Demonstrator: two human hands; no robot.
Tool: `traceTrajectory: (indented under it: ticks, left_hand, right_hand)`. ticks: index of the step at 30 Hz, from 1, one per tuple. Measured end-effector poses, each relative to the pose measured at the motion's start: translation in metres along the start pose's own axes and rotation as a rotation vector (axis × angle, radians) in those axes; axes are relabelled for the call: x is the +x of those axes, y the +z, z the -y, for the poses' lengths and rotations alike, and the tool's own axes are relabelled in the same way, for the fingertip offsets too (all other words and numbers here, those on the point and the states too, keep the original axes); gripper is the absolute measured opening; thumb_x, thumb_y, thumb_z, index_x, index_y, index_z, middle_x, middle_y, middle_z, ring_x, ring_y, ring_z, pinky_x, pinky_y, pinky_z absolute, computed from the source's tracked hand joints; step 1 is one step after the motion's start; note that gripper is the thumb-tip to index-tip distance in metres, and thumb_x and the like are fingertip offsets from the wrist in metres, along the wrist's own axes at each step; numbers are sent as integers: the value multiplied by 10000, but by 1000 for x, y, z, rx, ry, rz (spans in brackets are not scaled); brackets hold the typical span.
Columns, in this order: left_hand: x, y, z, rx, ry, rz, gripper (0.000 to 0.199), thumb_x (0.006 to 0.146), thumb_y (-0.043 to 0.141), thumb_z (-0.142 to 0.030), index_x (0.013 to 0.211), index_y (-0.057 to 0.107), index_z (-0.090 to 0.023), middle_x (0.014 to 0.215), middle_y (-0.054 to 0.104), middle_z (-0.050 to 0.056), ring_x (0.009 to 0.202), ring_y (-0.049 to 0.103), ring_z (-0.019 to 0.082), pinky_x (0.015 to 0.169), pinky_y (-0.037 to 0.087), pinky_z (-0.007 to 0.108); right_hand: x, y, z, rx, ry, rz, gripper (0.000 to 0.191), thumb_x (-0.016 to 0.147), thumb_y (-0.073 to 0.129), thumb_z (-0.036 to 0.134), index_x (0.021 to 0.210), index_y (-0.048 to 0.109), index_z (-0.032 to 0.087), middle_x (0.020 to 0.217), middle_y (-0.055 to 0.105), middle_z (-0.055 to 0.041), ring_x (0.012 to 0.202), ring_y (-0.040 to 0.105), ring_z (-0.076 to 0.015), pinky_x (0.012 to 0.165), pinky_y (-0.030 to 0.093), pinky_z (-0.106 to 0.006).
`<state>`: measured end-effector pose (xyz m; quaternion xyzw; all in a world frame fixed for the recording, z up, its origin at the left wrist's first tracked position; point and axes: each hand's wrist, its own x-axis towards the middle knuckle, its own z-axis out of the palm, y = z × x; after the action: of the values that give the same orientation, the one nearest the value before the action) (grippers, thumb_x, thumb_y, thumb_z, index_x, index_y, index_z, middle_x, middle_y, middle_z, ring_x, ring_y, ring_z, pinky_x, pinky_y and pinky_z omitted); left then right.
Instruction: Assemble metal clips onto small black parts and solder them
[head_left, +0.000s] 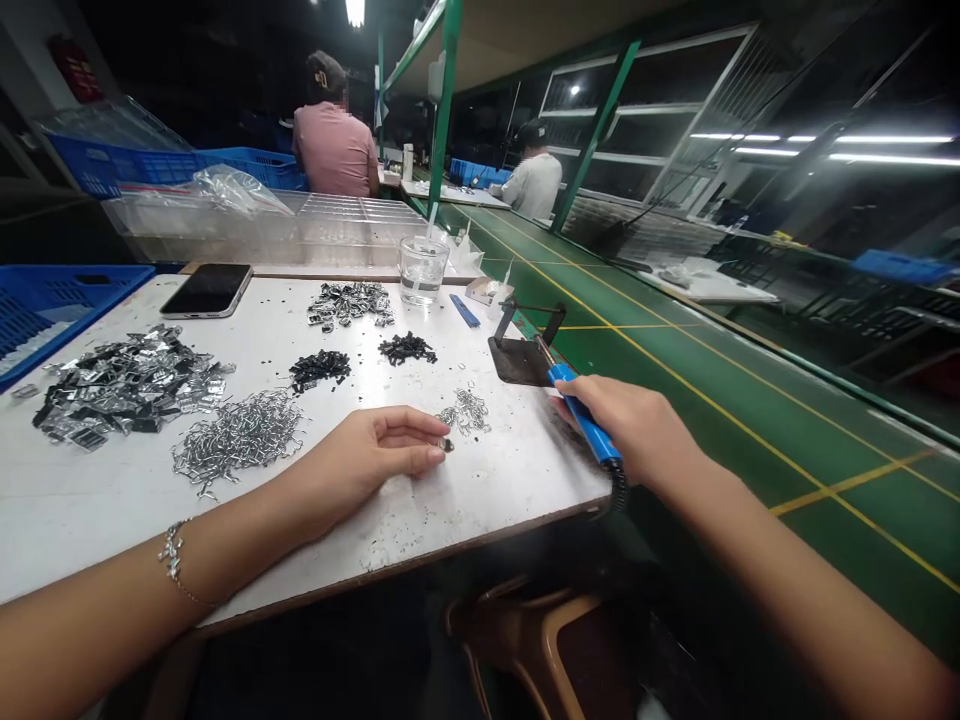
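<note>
My right hand [630,420] is wrapped round the blue handle of a soldering iron [589,415]. The iron's metal tip reaches to the dark metal stand [519,362] at the table's right edge. Low over the white table, my left hand [386,445] pinches a small metal part [447,445] between thumb and fingertips. Just beyond those fingertips lies a small heap of thin wire pieces [469,410]. A larger heap of bent wire pieces [236,435] is left of my left hand. Two heaps of small black parts [320,370] [407,348] lie behind it.
Flat metal-and-black pieces [127,385] are piled at the left, beside a blue basket [45,320]. A phone [208,291], a glass of water [423,270] and more metal parts [350,305] stand farther back. A green belt [622,310] runs along the right. Two people sit beyond.
</note>
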<state>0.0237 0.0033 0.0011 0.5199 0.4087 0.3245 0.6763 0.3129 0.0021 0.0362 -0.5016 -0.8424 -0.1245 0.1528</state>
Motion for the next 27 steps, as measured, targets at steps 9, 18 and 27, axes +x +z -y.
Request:
traceTrajectory:
  ticks: [9,18,27]
  left_hand:
    - [-5,4,-2,278,138,71,237,767,652,-292,987,692,-212,1004,659,64,869,600,198,765,451,289]
    - [-1,1,1,-97,12,57,190,686,754,-253,812,647,-160,733,683,33,706,626,149,727,471,276]
    - [-2,3,0,-61,56,82,183,761,688,-331,785,684,-150,720,692,43,724,626,153,764,465,282]
  right_hand:
    - [-5,20,-18,-199,-94,265,415,870,386,50,1230,530,198,1113,604,-155,948,581,-248,790,458,-353]
    - [8,4,24,388,293,-146,283,868,523,209,1132,610,155,986,679,-111,891,622,-230,795,487,-382]
    - [4,21,105,1461,528,133,253,739,709,282,966,662,179,878,703,-41,829,655,-159,779,517,-302]
